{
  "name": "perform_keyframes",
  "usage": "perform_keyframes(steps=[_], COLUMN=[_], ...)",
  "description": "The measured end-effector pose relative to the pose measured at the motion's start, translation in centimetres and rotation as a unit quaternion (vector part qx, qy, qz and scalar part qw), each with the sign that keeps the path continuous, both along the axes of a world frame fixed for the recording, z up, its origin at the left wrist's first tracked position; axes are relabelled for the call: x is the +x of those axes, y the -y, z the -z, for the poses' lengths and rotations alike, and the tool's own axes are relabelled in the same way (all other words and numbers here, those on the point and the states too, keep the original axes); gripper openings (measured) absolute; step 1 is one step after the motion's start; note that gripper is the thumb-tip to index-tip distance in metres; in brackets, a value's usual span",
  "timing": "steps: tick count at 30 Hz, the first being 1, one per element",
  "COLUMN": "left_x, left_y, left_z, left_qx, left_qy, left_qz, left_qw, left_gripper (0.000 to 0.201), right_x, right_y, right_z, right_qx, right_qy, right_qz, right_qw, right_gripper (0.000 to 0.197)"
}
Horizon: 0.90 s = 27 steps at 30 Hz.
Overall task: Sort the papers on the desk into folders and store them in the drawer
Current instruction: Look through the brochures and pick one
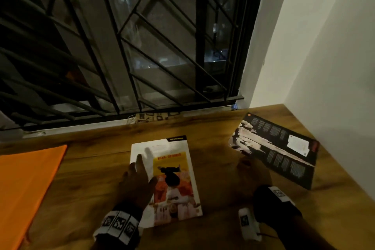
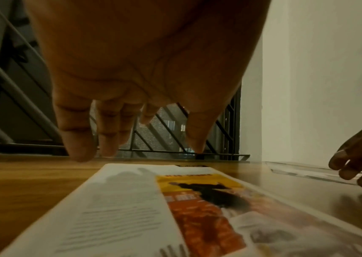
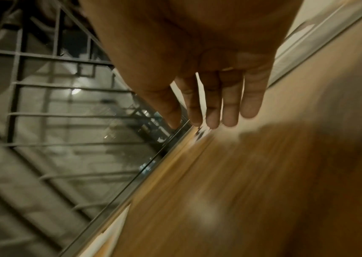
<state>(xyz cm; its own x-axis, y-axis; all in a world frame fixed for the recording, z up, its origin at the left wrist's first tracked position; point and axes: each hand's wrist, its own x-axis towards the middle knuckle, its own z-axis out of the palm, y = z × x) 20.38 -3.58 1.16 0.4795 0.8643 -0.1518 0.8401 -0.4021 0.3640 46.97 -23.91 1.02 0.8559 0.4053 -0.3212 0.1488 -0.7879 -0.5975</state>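
The magazine page (image 1: 168, 180) lies flat mid-tabletop (image 1: 219, 189), with the left hand (image 1: 136, 182) spread open just above its near-left part, holding nothing. The right hand (image 1: 253, 174), fingers straight and empty, reaches toward the dark brochure (image 1: 274, 148) to the right. Both sheets look thin, light, floppy and probably slick; slide one to the edge or lift a corner. An orange folder (image 1: 26, 184) waits far left

My left hand (image 1: 136, 181) hides the magazine page's (image 1: 172, 178) seven-o'clock corner. The orange folder (image 1: 26, 184) runs off at nine o'clock; the right-wrist surface (image 3: 263, 182) is blurred.
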Motion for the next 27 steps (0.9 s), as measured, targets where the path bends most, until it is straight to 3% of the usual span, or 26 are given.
perform_keyframes(steps=[3,6,8,11,13,15,17,19,21,23,27], left_x=[3.7,7.2,9.0,11.6,13.1,14.8,16.2,18.1,19.7,21.1,23.7], left_y=[1.5,2.9,3.3,3.4,3.6,3.7,3.6,4.3,5.3,6.6,9.0], left_z=[-0.3,0.1,0.5,1.5,2.2,2.7,2.9,2.1,1.2,1.1,2.1], left_qx=[0.016,0.011,0.024,0.042,0.046,0.047,0.046,0.042,0.033,0.003,-0.061], left_qy=[0.015,0.009,-0.021,-0.077,-0.111,-0.139,-0.132,-0.107,-0.088,-0.083,-0.081], left_qz=[0.045,0.098,0.144,0.220,0.263,0.297,0.304,0.324,0.322,0.309,0.268], left_qw=[0.999,0.995,0.989,0.972,0.957,0.944,0.942,0.939,0.942,0.947,0.958], left_gripper=[0.088,0.088,0.086,0.075,0.086,0.107,0.112,0.099,0.072,0.068,0.088], right_x=[3.1,5.3,5.5,4.4,3.5,3.4,3.6,3.8,3.3,2.8,2.0], right_y=[1.6,3.1,4.1,6.0,7.8,10.0,11.4,12.7,13.3,13.6,13.5], right_z=[0.1,2.2,3.2,2.7,2.3,2.2,2.2,2.2,1.3,0.9,0.8], right_qx=[-0.051,-0.129,-0.188,-0.199,-0.191,-0.179,-0.172,-0.164,-0.131,-0.113,-0.165], right_qy=[0.019,0.089,0.081,0.084,0.099,0.131,0.162,0.175,0.156,0.144,0.110], right_qz=[0.020,-0.105,-0.162,-0.239,-0.263,-0.257,-0.236,-0.188,-0.142,-0.126,-0.164], right_qw=[0.998,0.982,0.965,0.947,0.940,0.940,0.943,0.952,0.969,0.975,0.966], right_gripper=[0.036,0.048,0.064,0.068,0.067,0.068,0.047,0.029,0.017,0.029,0.055])
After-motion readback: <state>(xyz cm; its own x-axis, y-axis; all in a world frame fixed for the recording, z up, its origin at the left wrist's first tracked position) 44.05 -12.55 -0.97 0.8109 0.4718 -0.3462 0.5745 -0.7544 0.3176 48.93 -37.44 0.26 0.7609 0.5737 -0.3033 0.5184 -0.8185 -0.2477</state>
